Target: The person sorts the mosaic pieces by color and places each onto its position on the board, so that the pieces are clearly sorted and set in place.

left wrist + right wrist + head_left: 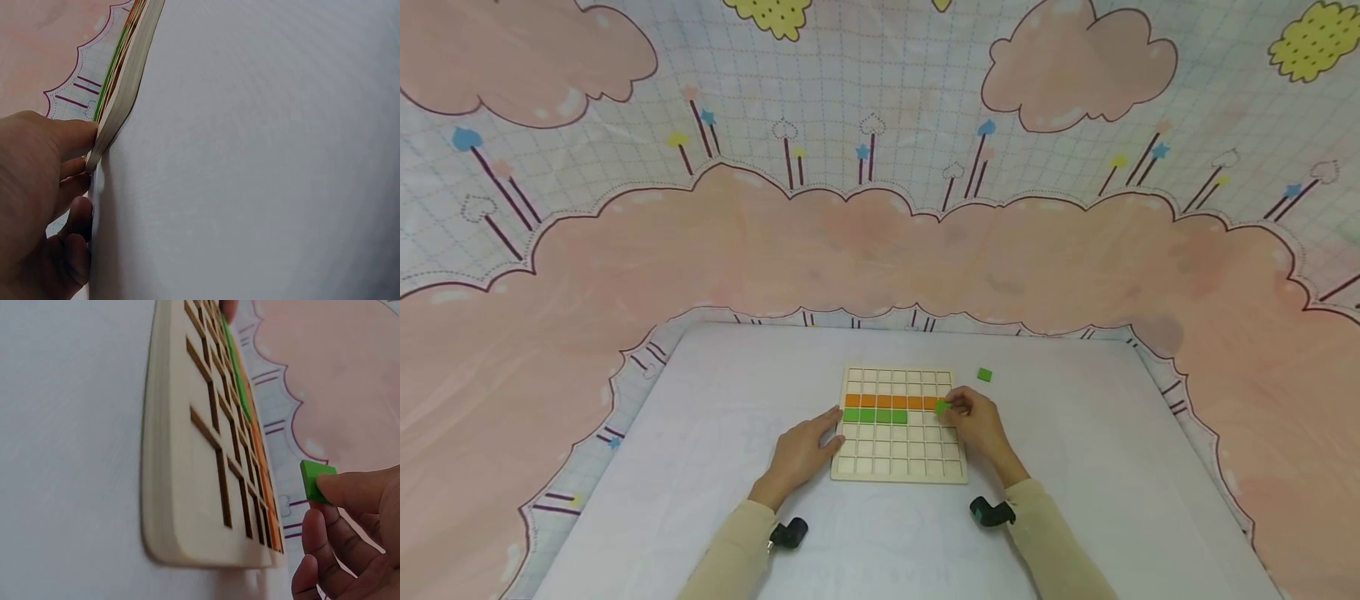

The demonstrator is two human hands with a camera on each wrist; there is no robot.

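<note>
A pale wooden grid board (898, 468) lies flat on the white table. One of its rows holds orange square tiles (891, 402); just below, several green square tiles (876, 415) fill the left part of another row. My right hand (979, 423) pinches a single green tile (310, 482) between thumb and finger, above the right end of these rows. Against the board's left edge, my left hand (802, 450) rests with its fingertips touching the wood. In the left wrist view, the fingers (78, 137) meet the board's side.
Beyond the board's upper right corner, one loose green tile (984, 375) lies on the white tabletop (700, 417). Cloth with pink cloud prints (820, 250) surrounds the table at the back and sides. A small black device (992, 512) sits at each wrist.
</note>
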